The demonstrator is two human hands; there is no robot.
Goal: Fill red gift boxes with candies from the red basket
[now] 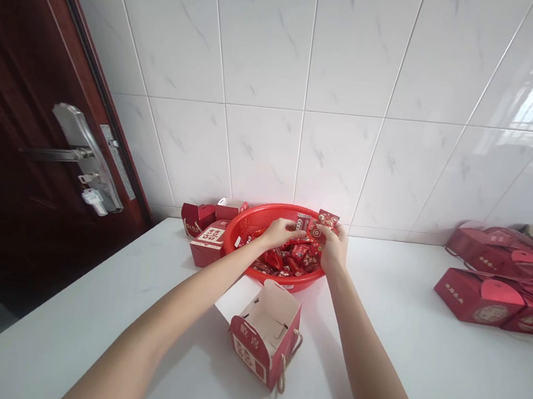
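Note:
A red plastic basket [230, 242] full of red-wrapped sweets [282, 260] stands against the tiled wall. Over its middle, my left hand [277, 234] is closed in a pinch on a small red packet [302, 222] with pale print. My right hand [335, 251], at the basket's right rim, has its fingers closed round another red printed packet [327, 219], which sticks up above them. In front of the basket, between my forearms, a red gift box [259, 346] stands with its top open, its pale inside showing and rope handles at its side.
Closed red boxes [208, 242] sit left of the basket. Several more red boxes [484, 299] lie at the right of the white table [377, 325]. A dark red door [25, 96] with a metal handle and hanging keys [94, 200] borders the left; the tiled wall [276, 50] rises behind.

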